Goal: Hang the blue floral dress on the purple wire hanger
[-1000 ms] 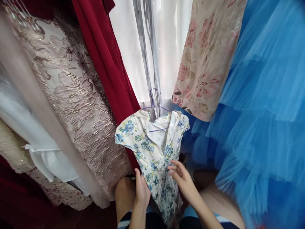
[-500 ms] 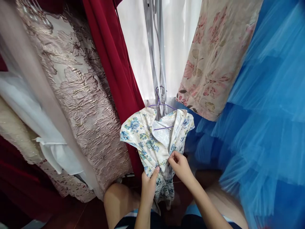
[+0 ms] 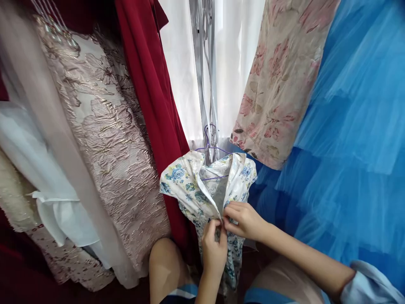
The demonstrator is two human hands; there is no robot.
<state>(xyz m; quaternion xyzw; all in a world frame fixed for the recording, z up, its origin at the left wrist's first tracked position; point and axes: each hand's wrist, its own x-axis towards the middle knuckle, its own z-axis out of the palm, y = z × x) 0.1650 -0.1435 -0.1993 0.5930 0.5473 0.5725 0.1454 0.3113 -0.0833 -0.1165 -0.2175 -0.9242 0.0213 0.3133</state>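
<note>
A white dress [image 3: 190, 179] with a blue floral print hangs in front of me on a thin purple hanger [image 3: 209, 145]. Its front gapes in a V at the neck, showing the pale inside of the back. My left hand [image 3: 215, 245] pinches the left front edge, thumb and forefinger closed on the cloth. Right beside it, my right hand [image 3: 242, 219] grips the other front edge with bent fingers. Both sets of fingertips meet at the bottom of the neck opening. Whatever small fastening may lie between them is hidden.
Behind the hanger rises a grey metal stand [image 3: 207, 76] before a white curtain [image 3: 177, 63]. On the left hang a dark red garment [image 3: 148, 93] and a pink brocade dress [image 3: 117, 139]. To the right are a pink floral garment [image 3: 275, 93] and a blue tulle dress [image 3: 348, 139].
My left hand has moved right and up from the dress's lower left side to the front edge, joining my right hand. The neck opening's two edges are now drawn closer together.
</note>
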